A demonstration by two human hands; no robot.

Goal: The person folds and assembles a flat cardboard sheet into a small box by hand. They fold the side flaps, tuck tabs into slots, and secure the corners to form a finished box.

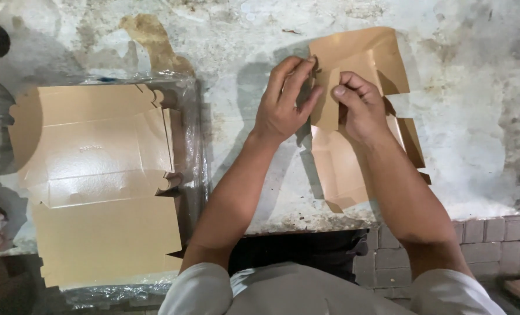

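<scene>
Hands at work on a flat brown cardboard box blank [353, 157], which is lying in the upper right of the frame on a worn, stained white table [476, 116]. The left hand [283, 102] is pinching the upper left edge of the blank, its grip narrow, thumb and fingers closing on a small tab near the top corner. The right hand [362, 108] is curling over a narrow side flap just beside it, fingers folded down on the card and pressing it inward; this grip is also closed on the blank. The two hands are almost touching, with the raised flap standing between them. The top panel of the blank is tilting up and casting a shadow on the table, while the lower panel is resting flat and reaching toward the table's front edge.

For a clean fold, it seems best that each flap be bent along its scored crease rather than beside it, with one hand holding the panel steady as the other is turning the flap. The tab probably needs to meet its slot squarely; forcing it at an angle could tear or buckle the thin card.

In the left of the frame a stack of unfolded blanks [96, 175] is lying on a clear plastic wrapper [190, 146], well apart from the hands. Grey paving bricks [476, 245] are showing at lower right, below the table's edge.
</scene>
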